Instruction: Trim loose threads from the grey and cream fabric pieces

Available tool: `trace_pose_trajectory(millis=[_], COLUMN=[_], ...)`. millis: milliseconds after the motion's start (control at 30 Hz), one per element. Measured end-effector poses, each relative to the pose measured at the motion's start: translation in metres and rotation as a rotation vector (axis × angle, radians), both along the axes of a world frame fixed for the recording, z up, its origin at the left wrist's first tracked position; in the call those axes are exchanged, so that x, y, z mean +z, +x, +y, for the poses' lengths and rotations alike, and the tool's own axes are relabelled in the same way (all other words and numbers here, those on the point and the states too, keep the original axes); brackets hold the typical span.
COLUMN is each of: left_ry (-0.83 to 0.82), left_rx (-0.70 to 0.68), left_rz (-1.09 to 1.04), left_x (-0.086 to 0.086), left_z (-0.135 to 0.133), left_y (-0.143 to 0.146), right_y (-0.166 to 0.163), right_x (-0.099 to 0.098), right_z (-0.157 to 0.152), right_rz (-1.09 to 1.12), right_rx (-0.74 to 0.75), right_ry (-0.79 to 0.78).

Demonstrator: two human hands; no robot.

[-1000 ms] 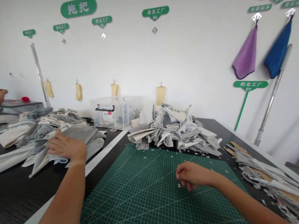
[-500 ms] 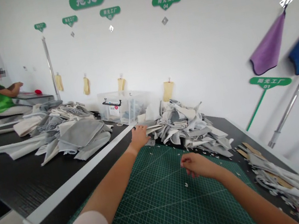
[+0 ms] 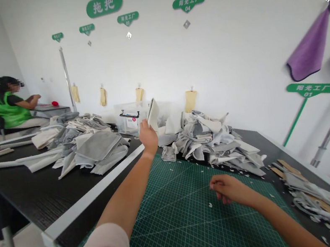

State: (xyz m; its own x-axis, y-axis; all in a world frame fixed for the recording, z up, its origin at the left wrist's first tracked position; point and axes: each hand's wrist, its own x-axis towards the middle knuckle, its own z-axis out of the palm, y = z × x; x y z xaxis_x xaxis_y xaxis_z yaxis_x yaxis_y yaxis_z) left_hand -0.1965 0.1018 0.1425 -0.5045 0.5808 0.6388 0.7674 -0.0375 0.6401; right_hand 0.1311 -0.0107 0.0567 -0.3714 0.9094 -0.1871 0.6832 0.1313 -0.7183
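Note:
My left hand is closed around a folded piece of pale cloth, lifted in front of the clear plastic box. Just to its right lies a heap of grey and off-white cloth pieces at the back of the green cutting mat. Over the mat's right half hovers my right hand, its thumb and fingers pinched together. Whatever it may hold is too small or hidden to make out. A small white scrap rests on the mat beneath those fingers.
Another heap of grey cloth covers the table on the left. The clear box stands by the wall. Strips of offcuts run along the right edge. A seated person in a green vest is at the far left.
My left hand has risen from the cloth heap with a folded piece in its grip. My right hand stays pinched over the mat. The view has turned slightly left.

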Motion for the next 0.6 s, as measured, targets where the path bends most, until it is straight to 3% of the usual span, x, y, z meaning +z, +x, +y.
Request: trace_pose_trajectory(millis=[67, 133, 200, 333, 467, 600], left_ry=[0.016, -0.024, -0.071, -0.113, -0.079, -0.053], left_rx=[-0.077, -0.261, -0.474, -0.707, -0.909, -1.2], left_rz=[0.128, 0.31, 0.487, 0.666, 0.863, 0.944], left_x=[0.007, 0.003, -0.008, -0.04, -0.064, -0.081], left_z=[-0.019, -0.043, -0.072, -0.132, -0.178, -0.194], left_y=[0.01, 0.026, 0.044, 0.077, 0.096, 0.103], right_y=[-0.001, -0.002, -0.001, 0.011, 0.029, 0.04], right_x=[0.002, 0.006, 0.009, 0.01, -0.004, -0.027], right_z=[-0.004, -0.009, -0.017, -0.038, -0.064, -0.082], right_rz=[0.088, 0.218, 0.34, 0.511, 0.545, 0.468], right_rx=[-0.015, -0.077, -0.194, -0.372, -0.452, -0.485], right_ry=[-0.03, -0.094, -0.178, -0.291, -0.396, -0.319])
